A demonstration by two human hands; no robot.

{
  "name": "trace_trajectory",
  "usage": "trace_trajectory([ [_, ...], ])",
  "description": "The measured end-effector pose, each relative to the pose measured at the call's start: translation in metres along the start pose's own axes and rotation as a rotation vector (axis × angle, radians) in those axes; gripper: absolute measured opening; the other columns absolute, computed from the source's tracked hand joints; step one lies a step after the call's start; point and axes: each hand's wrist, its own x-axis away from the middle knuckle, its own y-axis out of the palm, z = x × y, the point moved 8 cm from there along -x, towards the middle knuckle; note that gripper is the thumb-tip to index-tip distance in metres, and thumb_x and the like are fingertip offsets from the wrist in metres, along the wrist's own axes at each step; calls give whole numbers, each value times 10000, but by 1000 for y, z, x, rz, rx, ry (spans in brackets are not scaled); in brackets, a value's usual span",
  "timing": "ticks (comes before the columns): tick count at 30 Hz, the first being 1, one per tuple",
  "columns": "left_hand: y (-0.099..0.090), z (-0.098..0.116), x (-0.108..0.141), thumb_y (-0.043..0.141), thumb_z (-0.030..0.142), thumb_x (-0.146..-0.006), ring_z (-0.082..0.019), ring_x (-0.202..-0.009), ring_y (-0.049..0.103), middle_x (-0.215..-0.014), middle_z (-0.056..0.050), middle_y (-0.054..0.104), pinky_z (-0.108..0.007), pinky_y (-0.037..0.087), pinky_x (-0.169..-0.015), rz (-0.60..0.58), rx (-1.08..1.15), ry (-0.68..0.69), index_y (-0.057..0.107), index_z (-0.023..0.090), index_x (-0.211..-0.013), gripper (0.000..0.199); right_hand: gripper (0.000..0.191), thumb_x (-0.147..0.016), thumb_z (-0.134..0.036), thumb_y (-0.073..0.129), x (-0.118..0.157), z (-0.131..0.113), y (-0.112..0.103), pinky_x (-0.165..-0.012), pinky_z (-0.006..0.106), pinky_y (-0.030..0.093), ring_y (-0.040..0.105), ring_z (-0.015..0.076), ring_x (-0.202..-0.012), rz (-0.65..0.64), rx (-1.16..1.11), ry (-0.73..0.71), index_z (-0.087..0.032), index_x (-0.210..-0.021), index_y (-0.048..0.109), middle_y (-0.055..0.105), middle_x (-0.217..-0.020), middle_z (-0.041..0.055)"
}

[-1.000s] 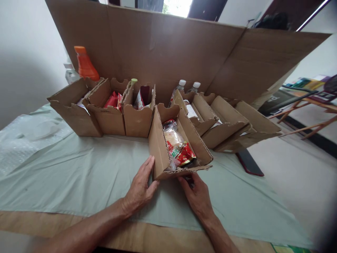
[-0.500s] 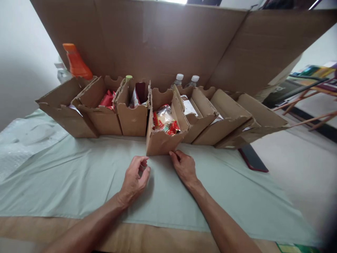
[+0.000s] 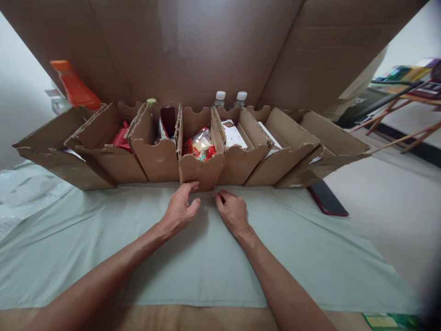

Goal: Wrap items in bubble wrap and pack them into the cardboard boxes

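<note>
A narrow cardboard box (image 3: 200, 171) stands in the middle of a row of similar boxes. Inside it lies a red and clear snack packet (image 3: 202, 143). My left hand (image 3: 179, 207) is at the lower front of this box, its fingertips against the cardboard and the thumb held apart. By the lower right corner of the same box, my right hand (image 3: 232, 209) rests on the green cloth (image 3: 206, 262) with its fingers curled in. Whatever may be between those fingers is hidden.
Neighbouring boxes hold a red packet (image 3: 121, 137) and a white packet (image 3: 233, 134). Behind the row stand an orange bottle (image 3: 77, 87), white-capped bottles (image 3: 219, 98) and a tall cardboard panel (image 3: 213, 50). Bubble wrap (image 3: 29, 195) lies at left, a dark flat object (image 3: 327, 198) at right.
The middle box has moved back, so its front is nearly level with its neighbours. Both hands have gone forward with it. The camera view has shifted too.
</note>
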Motion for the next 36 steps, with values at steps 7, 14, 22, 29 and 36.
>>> trace_trajectory([
  [7,16,-32,-12,581,186,-813,-239,-1018,682,-1165,-137,717,-334,562,-781,51,34,-42,657,148,-1235,430,291,-983,-348,550,6,1,2,-603,291,350,690,186,-690,101,-73,-94,-240,-771,717,784,-809,49],
  [14,10,-42,-19,579,185,-832,-215,-932,689,-1087,-131,746,-305,550,-738,77,78,-90,668,127,-1218,400,283,-969,-345,571,3,2,2,-617,287,355,685,186,-686,115,-121,-107,-224,-745,696,771,-775,45],
  [22,-5,-39,-18,579,174,-823,-180,-843,659,-961,-70,720,-263,516,-677,219,112,-76,687,173,-1105,302,334,-968,-384,527,2,4,-1,-606,282,367,664,178,-643,146,-173,-127,-233,-724,698,754,-716,43],
  [29,-19,-40,-14,552,180,-828,-155,-788,627,-901,-42,666,-259,499,-679,354,149,-74,616,191,-1113,292,368,-971,-424,497,3,3,-3,-603,280,391,651,182,-626,177,-216,-156,-244,-721,696,747,-701,46],
  [36,-14,-48,-20,567,157,-785,-163,-804,643,-974,-72,690,-255,482,-649,335,191,-122,613,180,-1123,341,353,-975,-426,482,6,-2,-8,-685,272,470,676,182,-681,194,-280,-197,-238,-785,713,752,-753,51],
])
